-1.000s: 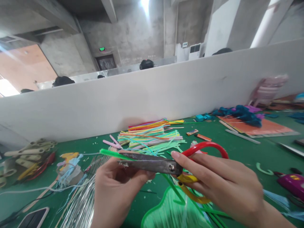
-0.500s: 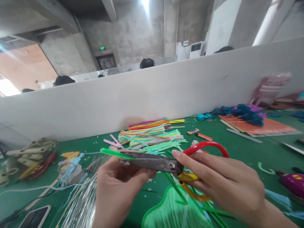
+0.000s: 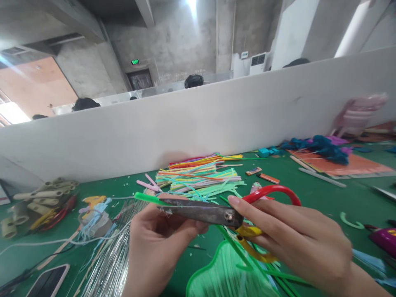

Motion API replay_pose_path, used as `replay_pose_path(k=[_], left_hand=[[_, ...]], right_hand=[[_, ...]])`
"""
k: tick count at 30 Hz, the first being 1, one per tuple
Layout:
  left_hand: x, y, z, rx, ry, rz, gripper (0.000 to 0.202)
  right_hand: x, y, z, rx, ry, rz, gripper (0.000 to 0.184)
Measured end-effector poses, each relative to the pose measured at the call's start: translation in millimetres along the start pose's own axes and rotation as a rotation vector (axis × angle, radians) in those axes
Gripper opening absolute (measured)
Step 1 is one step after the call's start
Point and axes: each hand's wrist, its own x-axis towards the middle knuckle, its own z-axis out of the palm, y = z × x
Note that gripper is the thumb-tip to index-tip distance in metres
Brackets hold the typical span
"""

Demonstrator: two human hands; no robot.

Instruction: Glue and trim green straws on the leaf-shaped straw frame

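Observation:
A bright green pipe cleaner (image 3: pixel 148 198) is gripped in my left hand (image 3: pixel 163 243), its tip sticking out to the left above the fingers. My right hand (image 3: pixel 297 239) has its fingers through the red and yellow handles of a pair of scissors (image 3: pixel 201 212). The dark blades lie across the pipe cleaner at my left fingers, a narrow gap between them. Below the hands rests a green leaf-like piece (image 3: pixel 229 272) with a fuzzy edge. More green pipe cleaners (image 3: pixel 281 276) lie beside it, partly behind my right hand.
Coloured pipe cleaners (image 3: pixel 198 177) are piled by the white partition (image 3: pixel 185 128). Silver wire-like strands (image 3: pixel 107 264), a phone (image 3: pixel 49 280), a yellow glue gun (image 3: pixel 94 201) and tan tubes (image 3: pixel 46 194) lie left. A purple tool (image 3: pixel 385 241) and an orange sheet (image 3: pixel 340 161) are right.
The view has shifted slightly, so everything sits a little further right. The hands, scissors and pipe cleaner keep almost the same positions relative to each other.

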Motion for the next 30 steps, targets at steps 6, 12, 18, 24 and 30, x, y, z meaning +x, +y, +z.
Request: replay_pose_path(k=[6, 12, 18, 24, 30], left_hand=[[3, -5, -2.9, -0.03, -0.013, 0.02, 0.029], [3, -2, -3.9, -0.017, 0.013, 0.043, 0.022], [2, -4, -7.2, 0.015, 0.086, 0.016, 0.025], [13, -9, -19.9, 0.042, -0.102, 0.199, 0.023], [16, -11, -22.3, 0.017, -0.182, 0.195, 0.022]], right_hand=[[6, -3, 1, 0.003, 0.015, 0.032, 0.065], [13, -1, -1, 0.099, 0.123, 0.213, 0.039], [17, 2, -3, 0.061, 0.073, 0.076, 0.032], [16, 2, -1, -0.108, 0.029, 0.097, 0.06], [15, 8, -6, 0.002, 0.052, 0.134, 0.062]])
